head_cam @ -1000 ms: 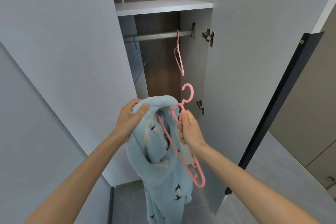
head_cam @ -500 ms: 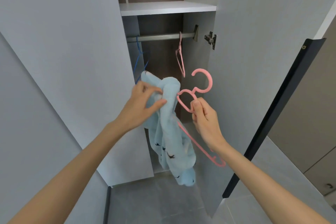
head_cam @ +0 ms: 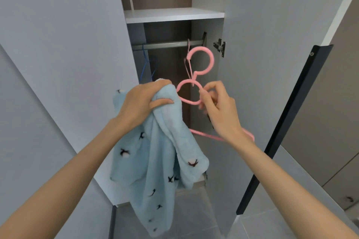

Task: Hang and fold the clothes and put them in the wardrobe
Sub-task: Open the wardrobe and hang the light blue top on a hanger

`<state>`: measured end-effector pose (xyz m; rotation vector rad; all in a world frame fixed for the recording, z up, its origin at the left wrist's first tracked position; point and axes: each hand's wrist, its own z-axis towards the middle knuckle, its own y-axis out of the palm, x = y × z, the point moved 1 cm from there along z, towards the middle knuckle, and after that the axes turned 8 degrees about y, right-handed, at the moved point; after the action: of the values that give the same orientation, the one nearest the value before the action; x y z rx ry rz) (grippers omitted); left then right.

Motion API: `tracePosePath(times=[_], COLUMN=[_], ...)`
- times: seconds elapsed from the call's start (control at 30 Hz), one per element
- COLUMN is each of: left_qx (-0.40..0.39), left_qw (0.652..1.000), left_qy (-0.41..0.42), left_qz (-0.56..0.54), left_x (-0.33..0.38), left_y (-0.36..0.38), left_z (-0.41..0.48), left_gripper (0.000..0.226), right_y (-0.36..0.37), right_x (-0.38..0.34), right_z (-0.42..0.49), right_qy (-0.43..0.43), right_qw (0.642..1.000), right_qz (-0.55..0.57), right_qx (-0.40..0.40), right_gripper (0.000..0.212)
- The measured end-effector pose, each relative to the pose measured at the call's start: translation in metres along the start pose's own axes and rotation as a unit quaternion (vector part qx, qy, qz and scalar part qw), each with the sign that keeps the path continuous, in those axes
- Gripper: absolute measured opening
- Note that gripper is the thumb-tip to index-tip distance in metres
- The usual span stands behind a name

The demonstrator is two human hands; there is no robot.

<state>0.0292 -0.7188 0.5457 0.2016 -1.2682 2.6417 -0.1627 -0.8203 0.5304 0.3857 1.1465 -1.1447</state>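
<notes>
A fluffy light-blue garment (head_cam: pixel 155 157) with small dark bird prints hangs down from my left hand (head_cam: pixel 143 103), which grips its top edge. My right hand (head_cam: pixel 217 106) pinches the neck of a pink plastic hanger (head_cam: pixel 202 64). The hanger's round hook points up, just below the wardrobe's metal rail (head_cam: pixel 167 44). One hanger arm runs into the garment; the other sticks out to the right under my wrist. Both hands are held up in front of the open wardrobe (head_cam: pixel 174 15).
On the rail hang a blue wire hanger (head_cam: pixel 144 64) at the left and another pink hanger (head_cam: pixel 188 64) at the right, partly behind the held one. Grey doors stand open on both sides. A dark door edge (head_cam: pixel 287 122) stands at the right.
Both hands have risen toward the rail with the garment and the hanger. The hanger has turned more upright, its hook near the rail. The garment now hangs spread lower.
</notes>
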Motion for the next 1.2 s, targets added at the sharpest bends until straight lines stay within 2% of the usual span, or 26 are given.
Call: tracePosePath(times=[0.1, 0.13, 0.2, 0.27, 0.33, 0.4, 0.43, 0.57, 0.63, 0.73, 0.8, 0.87, 0.97, 1.03, 1.2], left_qx=[0.051, 0.063, 0.081, 0.104, 0.127, 0.139, 0.142, 0.152, 0.162, 0.182, 0.191, 0.189, 0.2, 0.214, 0.235], left_qw=[0.994, 0.992, 0.986, 0.981, 0.975, 0.971, 0.969, 0.966, 0.96, 0.952, 0.948, 0.947, 0.941, 0.935, 0.925], left_qy=[-0.078, -0.096, -0.12, -0.135, -0.151, -0.168, -0.173, -0.192, -0.211, -0.231, -0.236, -0.238, -0.246, -0.258, -0.271], left_qz=[-0.052, -0.061, -0.08, -0.095, -0.099, -0.101, -0.103, -0.089, -0.083, -0.086, -0.095, -0.102, -0.116, -0.114, -0.123], left_x=[-0.012, -0.017, -0.025, -0.029, -0.031, -0.034, -0.035, -0.037, -0.04, -0.045, -0.046, -0.045, -0.047, -0.051, -0.056], left_y=[0.003, 0.002, -0.001, -0.005, -0.009, -0.014, -0.017, -0.028, -0.034, -0.042, -0.045, -0.047, -0.049, -0.053, -0.058], left_z=[-0.017, -0.023, -0.033, -0.04, -0.047, -0.054, -0.058, -0.071, -0.078, -0.087, -0.091, -0.094, -0.097, -0.099, -0.101], left_gripper=[0.041, 0.036, 0.031, 0.029, 0.032, 0.038, 0.04, 0.036, 0.034, 0.033, 0.031, 0.029, 0.03, 0.031, 0.034], right_y=[0.0, 0.002, 0.012, 0.031, 0.049, 0.063, 0.068, 0.084, 0.09, 0.099, 0.108, 0.117, 0.127, 0.132, 0.144], right_x=[-0.004, -0.005, 0.006, 0.029, 0.048, 0.056, 0.055, 0.043, 0.039, 0.041, 0.042, 0.039, 0.037, 0.041, 0.05], right_z=[-0.006, -0.012, -0.024, -0.033, -0.04, -0.044, -0.045, -0.041, -0.044, -0.057, -0.065, -0.069, -0.071, -0.073, -0.085], right_qy=[-0.073, -0.102, -0.109, -0.053, 0.02, 0.07, 0.075, 0.054, 0.054, 0.11, 0.141, 0.125, 0.072, 0.06, 0.1], right_qw=[0.995, 0.993, 0.993, 0.988, 0.973, 0.959, 0.956, 0.935, 0.917, 0.886, 0.869, 0.858, 0.857, 0.852, 0.822], right_qz=[-0.027, -0.026, -0.031, -0.067, -0.075, -0.053, -0.057, -0.095, -0.1, -0.074, -0.055, -0.061, -0.105, -0.148, -0.108], right_qx=[0.053, 0.047, -0.027, -0.13, -0.216, -0.268, -0.279, -0.337, -0.383, -0.444, -0.471, -0.494, -0.5, -0.499, -0.549], right_gripper=[0.003, 0.001, 0.01, 0.02, 0.044, 0.066, 0.071, 0.046, 0.05, 0.057, 0.07, 0.089, 0.078, 0.084, 0.066])
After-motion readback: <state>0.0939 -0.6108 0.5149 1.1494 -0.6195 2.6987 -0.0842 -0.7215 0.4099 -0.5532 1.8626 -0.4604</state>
